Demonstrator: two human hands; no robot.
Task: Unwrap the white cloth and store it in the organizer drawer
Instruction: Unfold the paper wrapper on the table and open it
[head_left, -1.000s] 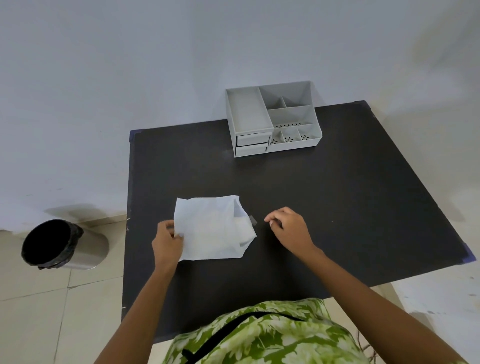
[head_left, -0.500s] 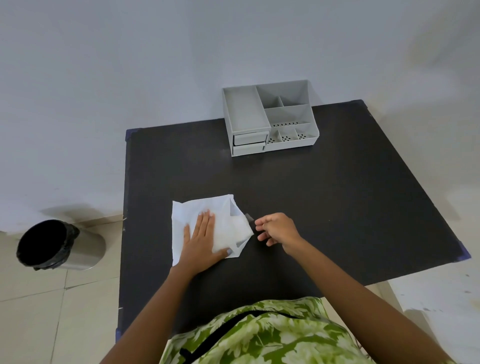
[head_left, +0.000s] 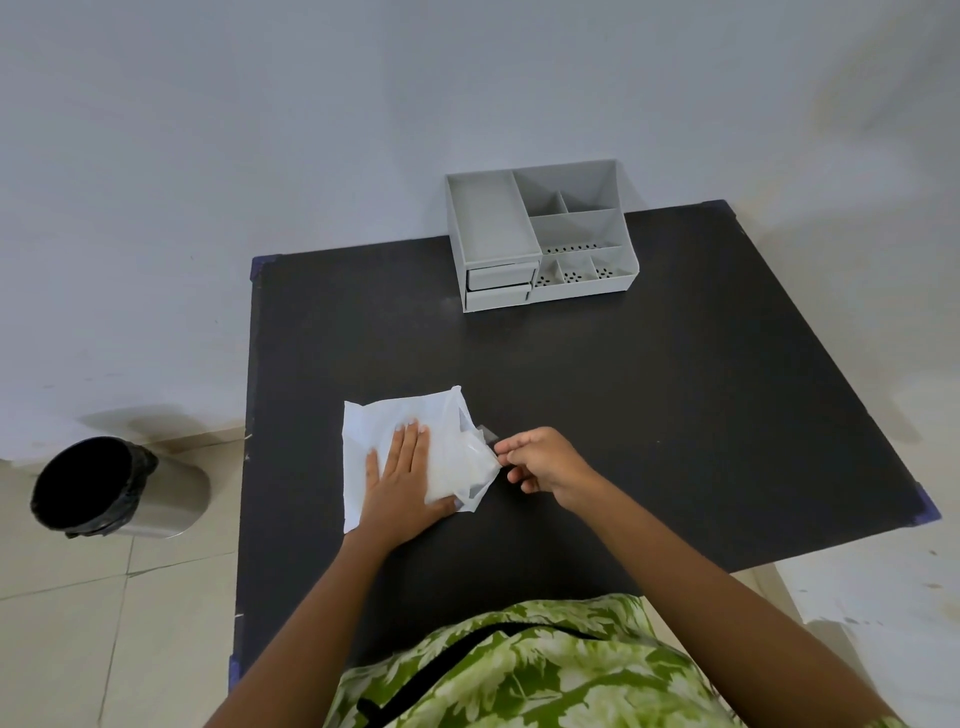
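Note:
The white cloth in its thin clear wrapper lies flat on the black table, near its front left. My left hand presses down on the packet with fingers spread flat. My right hand is at the packet's right edge, thumb and forefinger pinched on the wrapper's flap. The grey organizer stands at the table's far edge against the wall; its two small drawers at the front left are closed.
A metal bin with a black liner stands on the tiled floor left of the table. The wall runs close behind the organizer. The table's right corner is near the frame's right side.
My left hand moved from the packet's left edge onto its top and now lies flat. My right hand moved left and closed its fingertips on the wrapper's right edge.

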